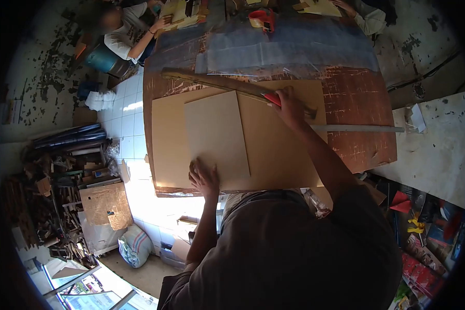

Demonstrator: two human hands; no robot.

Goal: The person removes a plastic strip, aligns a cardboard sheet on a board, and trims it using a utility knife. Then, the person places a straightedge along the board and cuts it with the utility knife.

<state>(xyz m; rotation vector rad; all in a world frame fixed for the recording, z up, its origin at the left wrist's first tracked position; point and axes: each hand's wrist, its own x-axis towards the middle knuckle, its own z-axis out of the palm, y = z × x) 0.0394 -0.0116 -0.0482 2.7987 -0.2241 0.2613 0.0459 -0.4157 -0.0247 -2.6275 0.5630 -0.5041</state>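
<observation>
A large brown cardboard sheet [287, 155] lies on the worktable, with a smaller greyish cardboard piece [217, 132] on top of it. My left hand [204, 177] rests on the lower left corner of the smaller piece, fingers spread. In my right hand [290, 107] is a red cutter knife [272, 98], its pale tip pointing left. That hand is also over a long wooden straightedge [212, 81], which slants across the top of both sheets. Whether the fingers grip the straightedge too is hard to see.
A grey metal strip [361, 128] sticks out right of the cardboard. Farther back on the worktable [356, 103] are a clear plastic sheet [289, 54] and a red tape dispenser [263, 20]. Two people work at the far corners. Scrap wood [57, 201] is piled at left.
</observation>
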